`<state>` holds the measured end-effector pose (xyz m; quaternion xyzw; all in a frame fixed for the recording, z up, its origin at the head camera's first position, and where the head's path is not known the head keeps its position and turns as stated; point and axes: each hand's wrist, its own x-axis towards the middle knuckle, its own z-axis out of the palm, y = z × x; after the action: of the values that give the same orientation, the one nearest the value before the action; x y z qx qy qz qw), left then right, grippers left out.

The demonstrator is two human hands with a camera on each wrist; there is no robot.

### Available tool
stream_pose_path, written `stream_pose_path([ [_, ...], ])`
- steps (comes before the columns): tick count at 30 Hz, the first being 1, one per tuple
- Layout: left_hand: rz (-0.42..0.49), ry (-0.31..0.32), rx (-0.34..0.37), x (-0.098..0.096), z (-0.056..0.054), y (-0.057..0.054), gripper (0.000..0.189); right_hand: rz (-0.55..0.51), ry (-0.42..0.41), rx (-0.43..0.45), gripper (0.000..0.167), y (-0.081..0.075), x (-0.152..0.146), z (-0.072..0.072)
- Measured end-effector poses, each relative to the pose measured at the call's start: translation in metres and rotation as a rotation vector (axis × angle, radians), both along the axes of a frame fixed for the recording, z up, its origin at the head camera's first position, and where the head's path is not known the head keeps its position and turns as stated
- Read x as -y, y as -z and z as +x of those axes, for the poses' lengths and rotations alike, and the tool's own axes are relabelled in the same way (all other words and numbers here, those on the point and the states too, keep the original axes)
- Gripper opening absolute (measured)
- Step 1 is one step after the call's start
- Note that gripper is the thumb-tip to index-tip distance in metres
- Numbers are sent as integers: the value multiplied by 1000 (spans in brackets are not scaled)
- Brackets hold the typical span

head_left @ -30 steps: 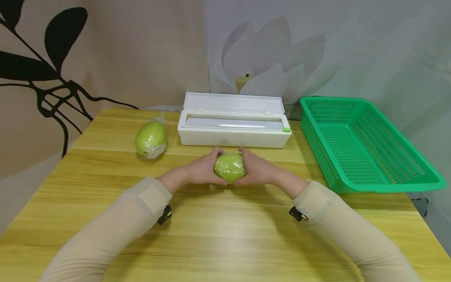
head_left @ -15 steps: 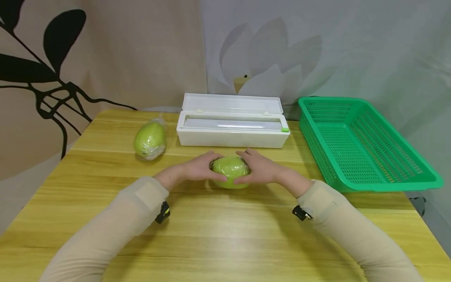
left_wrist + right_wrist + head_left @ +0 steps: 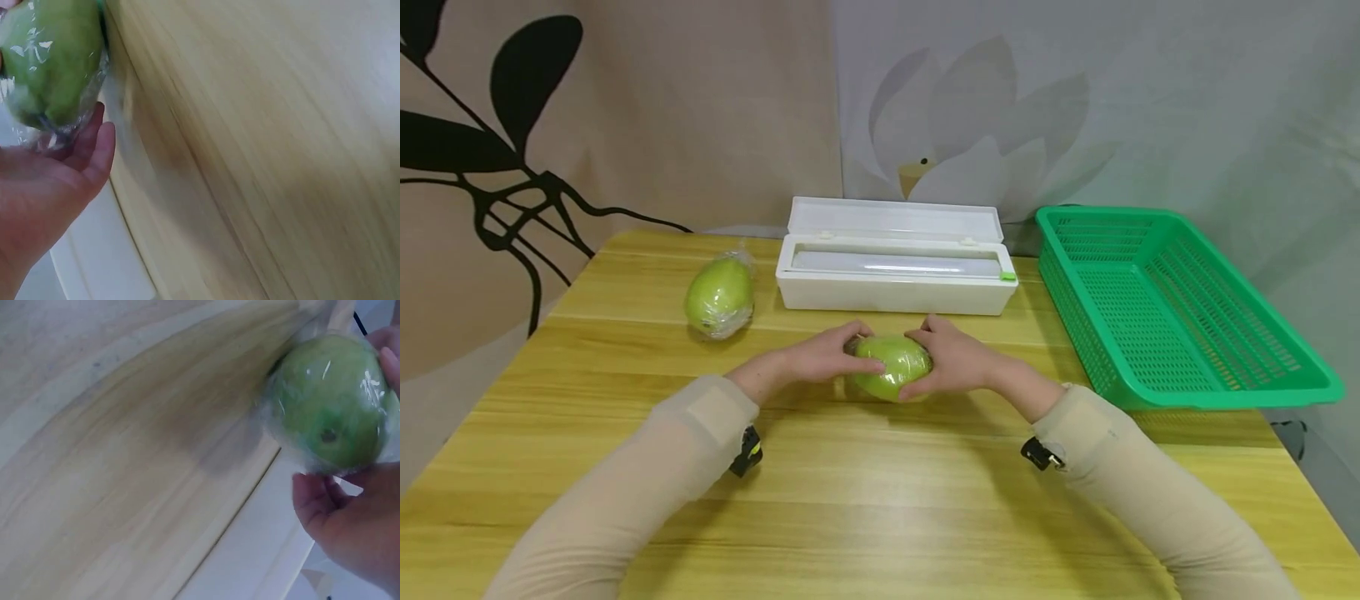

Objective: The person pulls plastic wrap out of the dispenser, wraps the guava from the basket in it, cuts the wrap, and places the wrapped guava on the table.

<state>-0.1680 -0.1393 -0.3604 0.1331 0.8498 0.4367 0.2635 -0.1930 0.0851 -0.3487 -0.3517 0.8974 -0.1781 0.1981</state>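
A green oval fruit [image 3: 891, 371] wrapped in clear cling film is held between both hands above the middle of the table, lying sideways. My left hand [image 3: 823, 357] grips its left end, thumb across the front. On the opposite end, my right hand [image 3: 958, 358] holds it with the thumb low in front and fingers behind. In the left wrist view the film bunches around the fruit's ridged end [image 3: 53, 94], beside the fingers [image 3: 100, 150]. The right wrist view shows a dark spot on the rounded end of the fruit [image 3: 331, 406], film stretched over it.
A second film-wrapped green fruit [image 3: 720, 296] lies at the back left of the wooden table [image 3: 880, 500]. Behind the hands stands a white cling film box [image 3: 895, 293], lid raised, roll inside. A green plastic basket [image 3: 1082, 333] sits on the right, overhanging the table's edge.
The fruit has turned from end-on to sideways and come slightly nearer. My left thumb has moved up onto its front, and my hands have shifted with it.
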Motion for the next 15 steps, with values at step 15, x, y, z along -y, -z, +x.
stream_pose_path([
  [15, 127, -188, 239, -9, -1, 3, 73, -186, 312, 506, 59, 2, -9, 0],
])
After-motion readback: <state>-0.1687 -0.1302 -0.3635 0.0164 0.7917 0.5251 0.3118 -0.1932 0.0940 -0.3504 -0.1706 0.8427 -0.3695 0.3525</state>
